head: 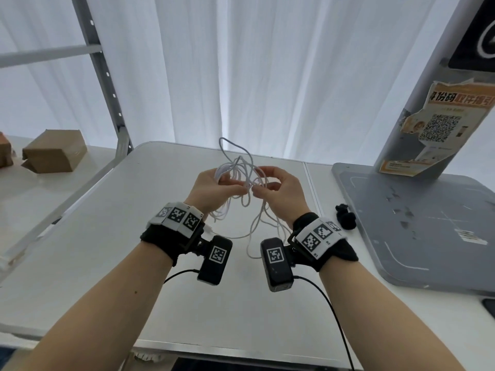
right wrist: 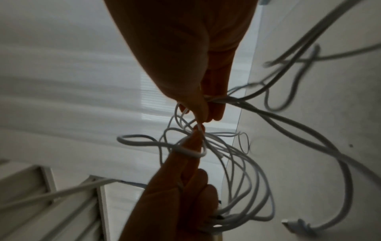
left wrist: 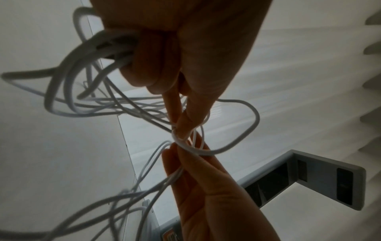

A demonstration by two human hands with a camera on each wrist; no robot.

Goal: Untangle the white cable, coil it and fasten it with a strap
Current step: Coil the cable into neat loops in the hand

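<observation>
A tangled white cable (head: 239,159) hangs in loops between my two hands above the white table (head: 128,236). My left hand (head: 235,186) grips a bundle of several strands in its curled fingers (left wrist: 144,65), while thumb and forefinger pinch a small loop. The right hand (head: 257,187) faces it and pinches strands of the cable (right wrist: 288,125) at the knot. Loose loops trail down to the table between my wrists. A plug end (right wrist: 288,222) dangles low. A black strap (head: 345,217) lies on the table to the right of my right wrist.
A grey base plate (head: 417,226) with a post and torn poster (head: 434,124) fills the right side. Cardboard boxes (head: 53,151) sit on a shelf at the left, beside a metal frame (head: 107,76). White curtains hang behind.
</observation>
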